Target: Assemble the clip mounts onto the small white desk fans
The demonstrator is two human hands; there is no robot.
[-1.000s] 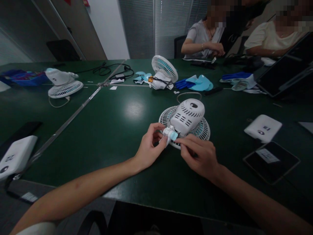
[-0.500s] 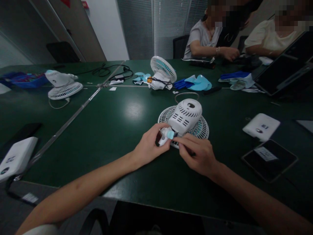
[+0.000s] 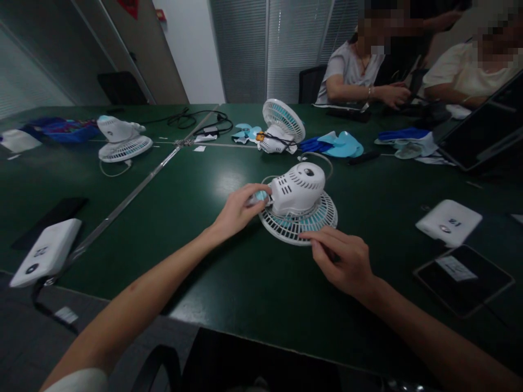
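Observation:
A small white fan (image 3: 300, 188) lies face down on the green table, its round grille (image 3: 281, 231) underneath and its vented motor housing on top. My left hand (image 3: 241, 207) is closed round the white and light-blue neck piece at the fan's left side; the fingers cover most of that piece. My right hand (image 3: 341, 258) is at the near rim of the grille, with thumb and fingers drawn together. Whether something small sits between those fingertips is not visible. A thin pale cable (image 3: 327, 160) loops behind the fan.
Another fan (image 3: 281, 128) stands behind, beside light-blue fan blades (image 3: 341, 144); a third fan (image 3: 125, 147) lies at the left. White power banks (image 3: 449, 222) and a dark tablet-like slab (image 3: 463, 280) flank my arms. People sit across the table (image 3: 196, 218).
The fan has turned, so its neck now points left instead of toward me. My left hand has moved up and left with it; my right hand has come away from the neck to the grille's rim.

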